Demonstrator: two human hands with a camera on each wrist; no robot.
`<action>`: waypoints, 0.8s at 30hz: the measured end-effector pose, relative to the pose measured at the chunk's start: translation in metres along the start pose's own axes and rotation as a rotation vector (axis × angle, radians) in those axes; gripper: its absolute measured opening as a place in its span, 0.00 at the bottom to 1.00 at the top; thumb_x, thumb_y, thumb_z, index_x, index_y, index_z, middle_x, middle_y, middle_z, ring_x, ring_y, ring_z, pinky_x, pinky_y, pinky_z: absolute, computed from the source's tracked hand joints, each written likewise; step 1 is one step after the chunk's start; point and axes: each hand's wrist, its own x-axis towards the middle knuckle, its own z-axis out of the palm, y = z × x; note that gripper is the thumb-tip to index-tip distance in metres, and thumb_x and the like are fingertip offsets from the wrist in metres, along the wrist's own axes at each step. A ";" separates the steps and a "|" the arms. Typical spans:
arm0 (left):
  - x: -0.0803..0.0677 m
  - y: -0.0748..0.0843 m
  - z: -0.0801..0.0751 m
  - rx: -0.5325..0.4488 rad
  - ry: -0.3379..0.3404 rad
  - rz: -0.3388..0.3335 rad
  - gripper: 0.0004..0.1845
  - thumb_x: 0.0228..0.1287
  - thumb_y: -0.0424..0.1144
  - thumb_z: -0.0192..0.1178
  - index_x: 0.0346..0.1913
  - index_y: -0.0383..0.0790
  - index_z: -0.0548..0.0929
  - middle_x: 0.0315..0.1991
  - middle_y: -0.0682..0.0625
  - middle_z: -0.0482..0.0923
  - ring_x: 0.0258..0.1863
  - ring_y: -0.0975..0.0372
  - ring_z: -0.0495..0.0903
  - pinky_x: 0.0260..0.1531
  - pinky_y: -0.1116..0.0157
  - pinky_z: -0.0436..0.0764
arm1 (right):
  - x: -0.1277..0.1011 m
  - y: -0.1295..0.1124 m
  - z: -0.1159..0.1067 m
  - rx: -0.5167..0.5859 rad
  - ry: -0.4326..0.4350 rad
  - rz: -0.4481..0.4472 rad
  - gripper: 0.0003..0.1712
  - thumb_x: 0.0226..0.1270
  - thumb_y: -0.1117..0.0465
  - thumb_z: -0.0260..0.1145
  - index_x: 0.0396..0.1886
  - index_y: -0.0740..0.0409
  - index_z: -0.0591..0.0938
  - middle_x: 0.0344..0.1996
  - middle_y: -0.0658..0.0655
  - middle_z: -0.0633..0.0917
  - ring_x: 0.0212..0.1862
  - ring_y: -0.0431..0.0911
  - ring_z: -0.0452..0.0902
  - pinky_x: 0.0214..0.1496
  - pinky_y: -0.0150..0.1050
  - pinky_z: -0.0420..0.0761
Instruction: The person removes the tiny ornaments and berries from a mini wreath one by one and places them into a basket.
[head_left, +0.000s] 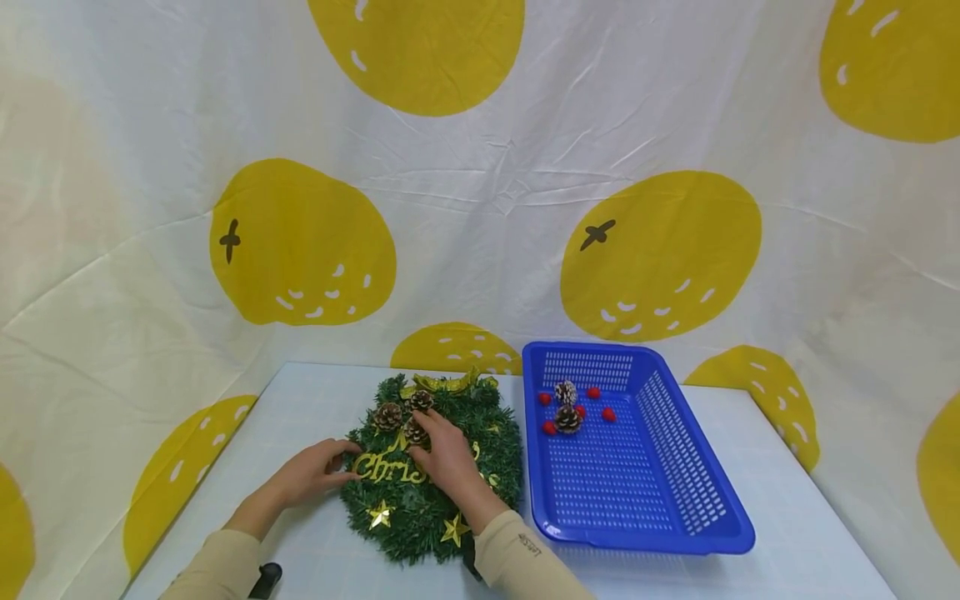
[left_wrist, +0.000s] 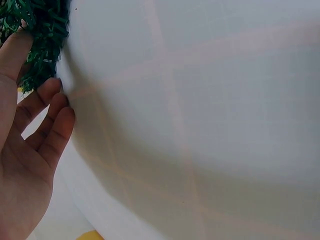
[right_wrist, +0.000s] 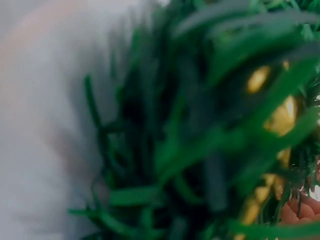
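Note:
A green tinsel wreath [head_left: 487,467] lies on the table, bearing gold lettering [head_left: 390,469], gold stars [head_left: 380,514] and a gold ribbon [head_left: 450,384] at its far side. Near its top sit brown pine cones, one [head_left: 388,416] left of another [head_left: 422,401]. My right hand [head_left: 447,454] reaches over the wreath and holds a third pine cone [head_left: 414,431] just above the letters. Along the left edge, my left hand [head_left: 311,472] touches the greenery with spread, loosely bent fingers [left_wrist: 59,135]. Blurred tinsel [right_wrist: 190,140] fills most of the right wrist view.
To the right of the wreath stands a blue plastic basket [head_left: 637,540], containing two pine cones [head_left: 567,419] and several small red pieces [head_left: 608,414]. A black object [head_left: 267,577] shows beside my left sleeve. Behind the table hangs a white cloth [head_left: 480,250] with yellow fruit prints.

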 end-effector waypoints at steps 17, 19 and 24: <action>-0.001 0.001 -0.001 0.005 0.014 0.017 0.24 0.63 0.50 0.66 0.56 0.38 0.79 0.32 0.57 0.70 0.27 0.70 0.65 0.27 0.67 0.69 | 0.000 0.000 -0.001 0.027 0.155 0.020 0.26 0.68 0.59 0.68 0.64 0.58 0.76 0.60 0.58 0.78 0.59 0.53 0.76 0.54 0.49 0.78; -0.001 0.001 -0.001 0.007 0.016 0.026 0.25 0.63 0.50 0.66 0.56 0.37 0.79 0.32 0.57 0.70 0.27 0.71 0.65 0.27 0.67 0.69 | 0.001 0.000 -0.004 0.034 0.170 0.021 0.27 0.67 0.59 0.68 0.64 0.59 0.76 0.60 0.58 0.79 0.58 0.53 0.76 0.54 0.49 0.79; -0.001 -0.001 -0.001 0.005 0.014 0.036 0.25 0.63 0.50 0.65 0.56 0.37 0.79 0.32 0.57 0.70 0.27 0.71 0.65 0.27 0.67 0.69 | 0.003 -0.005 -0.017 0.078 0.191 0.053 0.27 0.68 0.59 0.68 0.65 0.58 0.75 0.59 0.59 0.79 0.56 0.54 0.78 0.51 0.50 0.79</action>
